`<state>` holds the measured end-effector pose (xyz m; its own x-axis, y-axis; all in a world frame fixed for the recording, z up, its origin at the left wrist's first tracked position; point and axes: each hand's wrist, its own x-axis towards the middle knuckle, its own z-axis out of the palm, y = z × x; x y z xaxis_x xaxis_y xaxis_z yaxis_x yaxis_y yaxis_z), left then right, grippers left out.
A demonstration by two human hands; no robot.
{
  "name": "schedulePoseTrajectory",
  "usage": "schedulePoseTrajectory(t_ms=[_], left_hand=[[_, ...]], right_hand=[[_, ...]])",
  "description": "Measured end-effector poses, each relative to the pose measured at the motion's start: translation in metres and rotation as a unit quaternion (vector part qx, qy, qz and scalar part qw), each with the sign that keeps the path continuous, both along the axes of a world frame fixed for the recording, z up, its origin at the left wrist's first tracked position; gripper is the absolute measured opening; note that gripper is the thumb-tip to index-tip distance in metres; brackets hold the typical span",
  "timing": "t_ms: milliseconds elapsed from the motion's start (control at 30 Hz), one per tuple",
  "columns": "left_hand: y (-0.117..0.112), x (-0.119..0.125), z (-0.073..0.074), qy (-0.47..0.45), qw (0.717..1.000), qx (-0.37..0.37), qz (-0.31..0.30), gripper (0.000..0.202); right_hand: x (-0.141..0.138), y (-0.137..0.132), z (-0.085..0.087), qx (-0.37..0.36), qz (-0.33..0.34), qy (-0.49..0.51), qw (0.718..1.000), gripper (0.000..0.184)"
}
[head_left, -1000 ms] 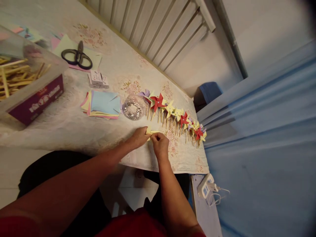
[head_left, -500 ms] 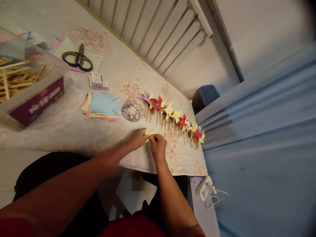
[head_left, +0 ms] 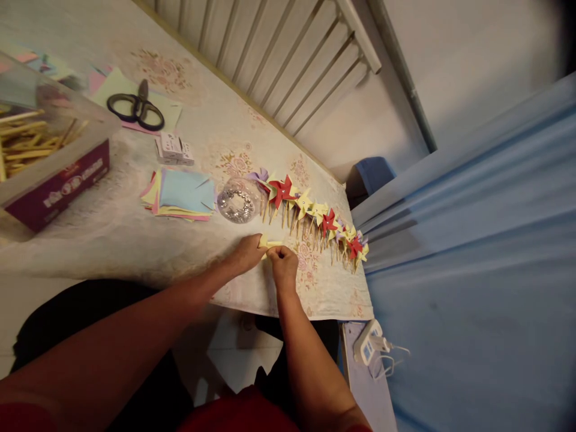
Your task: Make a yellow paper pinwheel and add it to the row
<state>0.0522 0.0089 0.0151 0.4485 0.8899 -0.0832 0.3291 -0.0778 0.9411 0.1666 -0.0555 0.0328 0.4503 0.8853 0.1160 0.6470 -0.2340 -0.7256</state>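
so the left hand (head_left: 245, 255) and right hand (head_left: 283, 264) are both pinched shut on the yellow paper piece (head_left: 270, 243). It sits between them, near the bench's (head_left: 112, 234) front edge, and its long axis runs left-right. The pinwheel row (head_left: 315, 219) is just behind.

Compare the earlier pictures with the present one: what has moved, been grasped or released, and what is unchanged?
Nothing was taken up or let go. The left hand and right hand still pinch the yellow paper between them. Everything drifts slightly left in the picture together, so only the camera shifted. The pinwheel row, paper stack and scissors lie as before.
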Motion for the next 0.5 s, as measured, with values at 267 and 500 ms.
schedulePoseTrajectory(t_ms=[267, 500], left_hand=[[0.002, 0.002, -0.002, 0.002, 1.0, -0.001, -0.01, 0.023], [0.0, 0.0, -0.001, 0.007, 1.0, 0.007, 0.005, 0.021]], right_hand=[[0.001, -0.004, 0.011, 0.042, 0.104, -0.178, 0.978, 0.014], [-0.002, 0.002, -0.001, 0.002, -0.013, 0.011, 1.0, 0.014]])
